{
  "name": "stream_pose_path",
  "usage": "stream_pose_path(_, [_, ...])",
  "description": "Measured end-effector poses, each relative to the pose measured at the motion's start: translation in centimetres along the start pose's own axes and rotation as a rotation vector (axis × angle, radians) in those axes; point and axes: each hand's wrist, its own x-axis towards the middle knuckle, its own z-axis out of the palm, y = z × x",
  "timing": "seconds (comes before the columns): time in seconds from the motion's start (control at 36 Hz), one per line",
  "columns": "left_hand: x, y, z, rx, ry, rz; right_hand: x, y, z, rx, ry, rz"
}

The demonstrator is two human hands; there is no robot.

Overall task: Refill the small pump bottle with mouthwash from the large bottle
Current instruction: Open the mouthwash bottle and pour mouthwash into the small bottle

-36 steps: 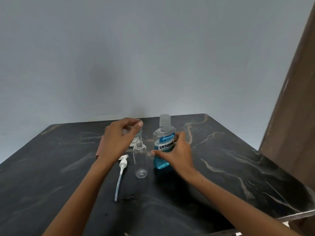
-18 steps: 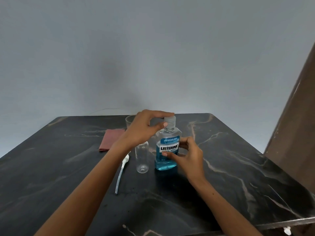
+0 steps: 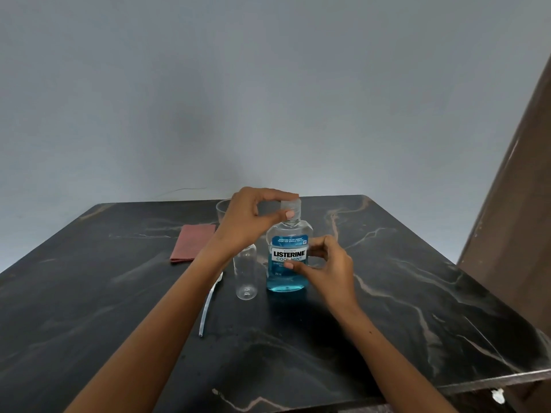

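Note:
The large mouthwash bottle (image 3: pixel 287 257) stands upright on the dark marble table (image 3: pixel 402 308), partly filled with blue liquid. Its clear cap (image 3: pixel 293 207) is pinched from above by my left hand (image 3: pixel 253 219). My right hand (image 3: pixel 323 266) holds the bottle's body at the label from the right side. Just left of it stands the small clear bottle (image 3: pixel 246 275), empty and without its top. The white pump head with its long dip tube (image 3: pixel 210 302) lies flat on the table to the left, partly hidden by my left forearm.
A folded red cloth (image 3: pixel 190 242) lies at the back left. A clear glass cup (image 3: pixel 222 211) stands behind my left hand, mostly hidden. A brown wooden panel (image 3: pixel 512 219) rises at the right, beside the table's edge.
My left hand moved right from the glass cup to the large bottle's cap and gripped it. My right hand stayed on the bottle's body.

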Motion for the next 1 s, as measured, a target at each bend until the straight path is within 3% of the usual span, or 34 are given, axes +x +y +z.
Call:
stream_pose_path(0.11, [0.2, 0.1, 0.7, 0.045, 0.128, -0.011, 0.0, -0.1, 0.1, 0.003, 0.005, 0.006])
stream_pose_path(0.28, [0.2, 0.4, 0.3, 0.036, -0.068, 0.043, 0.0, -0.1, 0.1, 0.006, 0.005, -0.006])
stream_pose_path(0.56, [0.6, 0.9, 2.2, 0.201, 0.262, 0.001, 0.0, -0.1, 0.1, 0.015, 0.004, -0.004])
stream_pose_path(0.72, [1.0, 2.2, 2.4, 0.302, 0.321, 0.009, 0.0, -0.1, 0.2, -0.009, 0.007, 0.003])
stream_pose_path(1.0, [0.4, 2.2, 2.4, 0.269, 0.361, 0.012, 0.0, -0.4, -0.1, 0.002, -0.032, 0.073])
